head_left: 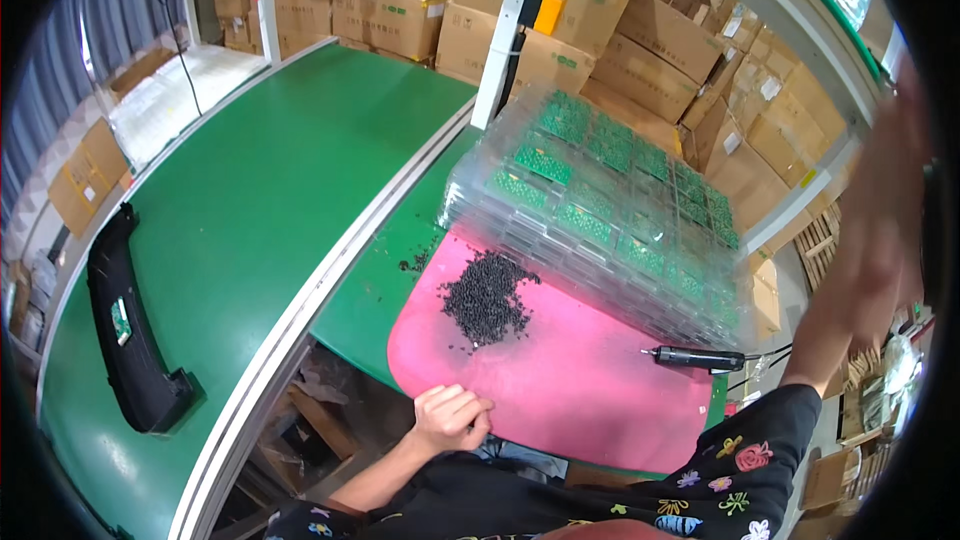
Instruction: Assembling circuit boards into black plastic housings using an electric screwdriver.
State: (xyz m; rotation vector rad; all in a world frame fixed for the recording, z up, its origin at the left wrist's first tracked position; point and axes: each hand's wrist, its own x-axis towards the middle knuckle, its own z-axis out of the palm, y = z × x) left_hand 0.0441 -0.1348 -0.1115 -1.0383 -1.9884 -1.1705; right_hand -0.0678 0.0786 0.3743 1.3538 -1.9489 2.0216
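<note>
My left hand (452,418) rests at the near edge of the pink mat (590,380), its fingers curled into a loose fist with nothing showing in them. On the right, my right arm reaches up and away; the right hand (885,210) is smeared by motion, so its fingers cannot be made out. A pile of small black screws (487,298) lies on the mat beyond my left hand. The black electric screwdriver (695,358) lies on the mat's right side, touched by neither hand.
Stacked clear plastic trays (600,202) of green circuit boards stand behind the mat. Left of a white rail (300,310), a curved black plastic housing (135,340) with a small green board lies on a green surface (270,170). Cardboard boxes (390,15) are piled at the back.
</note>
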